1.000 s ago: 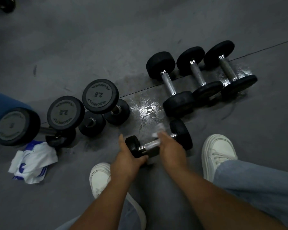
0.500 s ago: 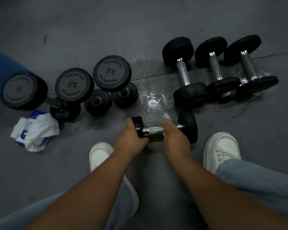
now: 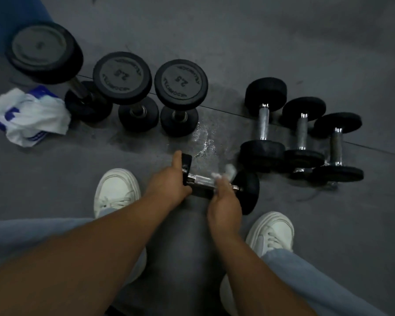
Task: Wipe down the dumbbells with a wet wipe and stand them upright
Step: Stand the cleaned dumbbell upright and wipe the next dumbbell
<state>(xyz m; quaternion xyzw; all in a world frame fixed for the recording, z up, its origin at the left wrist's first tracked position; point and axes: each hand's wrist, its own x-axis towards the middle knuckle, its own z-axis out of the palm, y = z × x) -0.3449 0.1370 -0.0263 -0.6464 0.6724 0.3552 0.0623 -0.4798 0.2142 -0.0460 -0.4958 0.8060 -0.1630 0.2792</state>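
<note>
Since a moment ago, both hands have shifted rightward along the floor with the small dumbbell [image 3: 217,181]. Left hand [image 3: 169,183] clamps its near weight head, thumb raised, well right of the wipe packet [image 3: 30,116] and three upright dumbbells [image 3: 180,96]. Right hand [image 3: 225,201] pinches a wet wipe [image 3: 228,171] against the handle, with three lying dumbbells [image 3: 301,133] beyond to its right.

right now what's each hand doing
Left hand: closed on one end of the dumbbell.
Right hand: closed on a wipe at the dumbbell's handle.
</note>
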